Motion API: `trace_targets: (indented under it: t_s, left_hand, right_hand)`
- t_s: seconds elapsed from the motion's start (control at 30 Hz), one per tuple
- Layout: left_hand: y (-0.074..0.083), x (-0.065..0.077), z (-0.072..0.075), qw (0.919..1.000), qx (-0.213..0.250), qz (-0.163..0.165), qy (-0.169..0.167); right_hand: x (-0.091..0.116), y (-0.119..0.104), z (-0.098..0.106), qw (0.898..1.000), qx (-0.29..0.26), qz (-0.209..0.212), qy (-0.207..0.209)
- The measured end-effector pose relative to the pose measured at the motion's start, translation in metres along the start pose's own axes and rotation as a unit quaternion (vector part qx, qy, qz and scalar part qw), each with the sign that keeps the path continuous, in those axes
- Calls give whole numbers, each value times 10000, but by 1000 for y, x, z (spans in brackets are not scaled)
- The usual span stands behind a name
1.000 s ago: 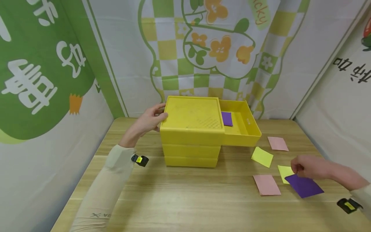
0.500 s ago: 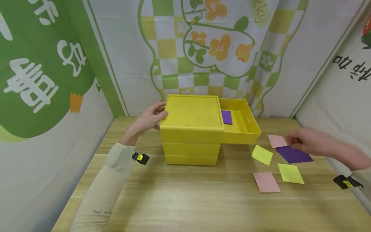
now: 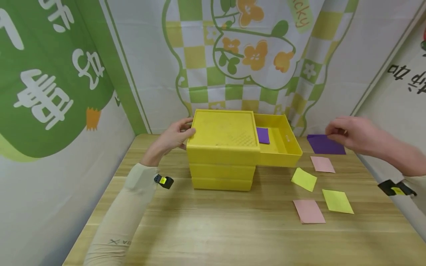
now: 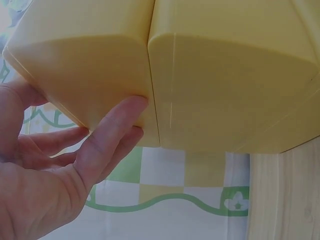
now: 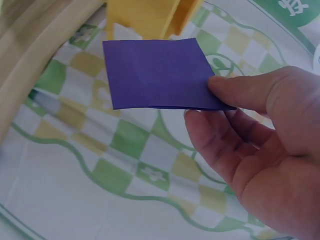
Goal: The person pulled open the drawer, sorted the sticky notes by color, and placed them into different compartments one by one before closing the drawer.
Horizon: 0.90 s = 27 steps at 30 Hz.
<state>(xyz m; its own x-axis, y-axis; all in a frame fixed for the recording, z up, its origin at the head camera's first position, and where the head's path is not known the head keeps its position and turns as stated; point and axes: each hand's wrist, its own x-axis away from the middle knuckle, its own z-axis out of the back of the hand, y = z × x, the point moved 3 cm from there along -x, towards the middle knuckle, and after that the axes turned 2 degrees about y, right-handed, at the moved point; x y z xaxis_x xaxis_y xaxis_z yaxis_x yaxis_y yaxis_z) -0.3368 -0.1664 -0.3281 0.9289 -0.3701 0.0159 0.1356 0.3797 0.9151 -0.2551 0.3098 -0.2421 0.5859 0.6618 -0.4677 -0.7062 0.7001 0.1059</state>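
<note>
My right hand [image 3: 361,136] pinches a folded purple paper square [image 5: 155,75] by one corner between thumb and fingers, held up beyond the table's far right part. A yellow drawer box [image 3: 223,129] stands on the table with its top drawer [image 3: 281,160] pulled out to the right. Inside that drawer lies another purple paper piece [image 3: 263,135], partly under the box's top. My left hand [image 3: 173,136] rests against the box's left end, thumb at the top edge. In the left wrist view its fairly straight fingers [image 4: 112,125] touch the yellow side wall.
Right of the box, two pink paper squares [image 3: 323,164] and two yellow paper squares [image 3: 304,179] lie apart on the wooden table [image 3: 213,229]. A patterned curtain [image 3: 239,92] hangs close behind the box. Fabric walls flank both sides.
My right hand has lifted the purple paper up and away, from over the near yellow square, past the far pink one, toward the back. The left hand has kept its place on the box.
</note>
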Motion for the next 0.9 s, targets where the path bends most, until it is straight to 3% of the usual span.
trace_targets:
  t_s: [0.17,0.3,0.6,0.9]
  left_hand:
    - [0,-1,0,10000,29,12,28]
    - [0,-1,1,10000,-33,46,43]
    - [-1,-1,0,10000,-61,14,53]
    - [-1,1,-1,10000,-53,34,30]
  right_hand:
    - [-24,-7,13,9986,-66,50,520]
    - [-39,-15,15,9983,-230,-3,530]
    - [-60,-27,-8,9944,-646,503,669]
    - [-67,-36,-29,9933,-1033,206,485]
